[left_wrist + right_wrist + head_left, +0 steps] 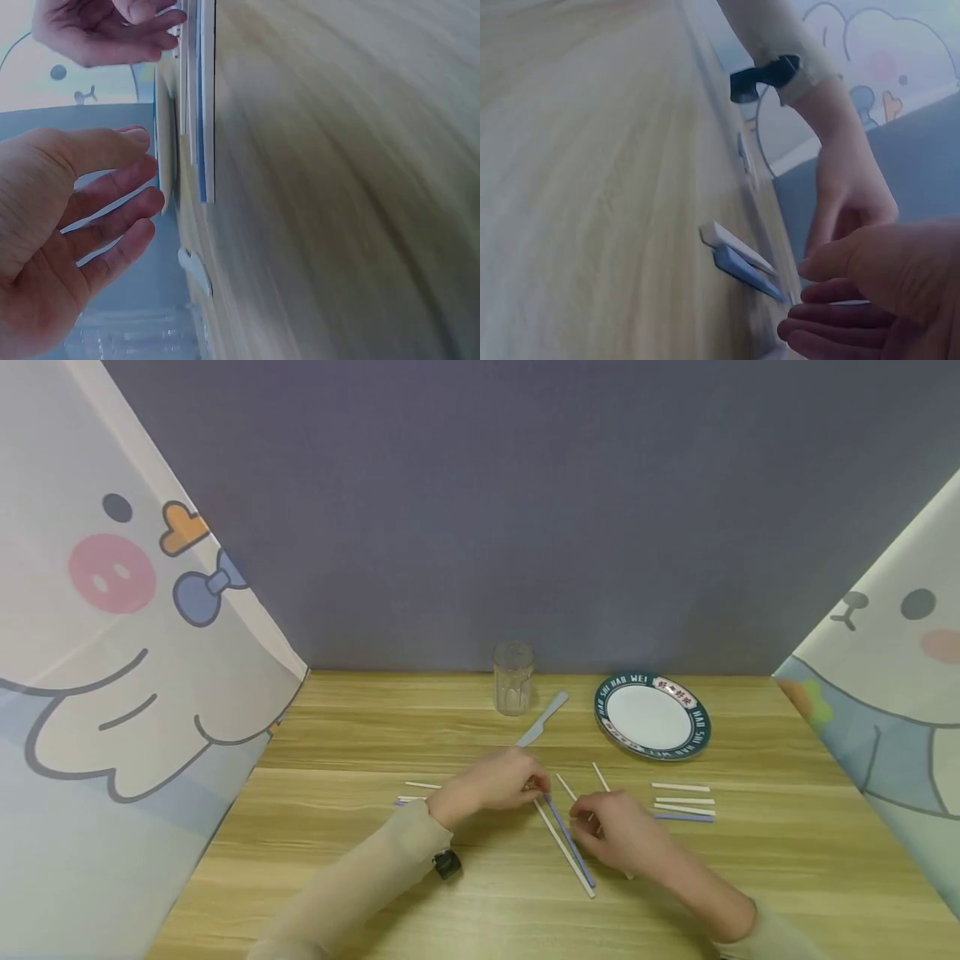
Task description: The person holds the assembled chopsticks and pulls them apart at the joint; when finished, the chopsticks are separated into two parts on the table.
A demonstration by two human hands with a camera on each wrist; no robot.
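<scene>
My left hand (498,781) hovers at the far ends of a purple stick (572,842) and a white stick (558,839), which lie slanted side by side on the table. Its fingers (112,184) are spread and loosely bent with nothing between them in the left wrist view. Just right of that pair is my right hand (618,831), its fingers relaxed and holding nothing. Two more white sticks lie slanted by it, one (566,786) reaching out at its left and another (601,777) passing partly hidden beneath it.
A clear glass (513,681) stands at the back, with a pale plastic knife (543,718) beside it. A green-rimmed plate (648,717) is at back right. In front of it lie several white sticks (682,787) and a purple stick (684,817). More sticks (422,785) show behind my left forearm.
</scene>
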